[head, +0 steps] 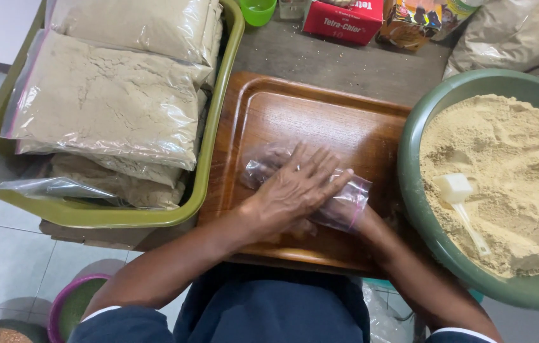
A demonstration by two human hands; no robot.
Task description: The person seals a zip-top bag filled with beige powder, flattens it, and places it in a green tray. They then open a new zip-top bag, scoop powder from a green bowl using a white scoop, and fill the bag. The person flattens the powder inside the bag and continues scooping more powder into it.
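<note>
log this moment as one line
left hand: flat on clear zip bag | right hand: under the left, mostly hidden | bag on wooden tray | scoop in green powder bowl

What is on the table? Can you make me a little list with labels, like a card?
left hand: flat on a clear plastic bag, fingers spread
right hand: hidden under the left hand and bag
bag rests on: brown wooden tray
right side: green bowl of tan powder with a white scoop lying in it
left side: olive tub stacked with filled powder bags
back of table: red box, small green cup
</note>
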